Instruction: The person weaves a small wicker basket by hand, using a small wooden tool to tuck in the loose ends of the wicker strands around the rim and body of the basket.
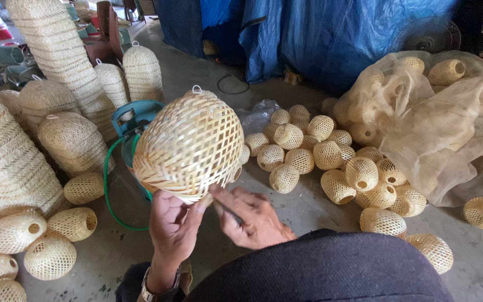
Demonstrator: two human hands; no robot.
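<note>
Near, the left hand [173, 226] closes its grip under the woven bamboo shade [188, 146], lifting it above bare concrete floor [286, 215]; the right hand [251, 217] pinches its lower rim. Right, small woven balls [320, 156] crowd together; far left, stacked shades [57, 50] rise.

I am looking down into a basket-weaving workshop. Small round woven bamboo shades [331, 159] are lying heaped on the bare concrete floor [303, 210], and more are bulging out of a clear plastic sack [448, 134]. Tall nested stacks of woven shades [57, 53] are standing at the left. A blue tarpaulin [331, 33] is hanging behind, and a green hose [107, 190] is trailing across the floor.
</note>
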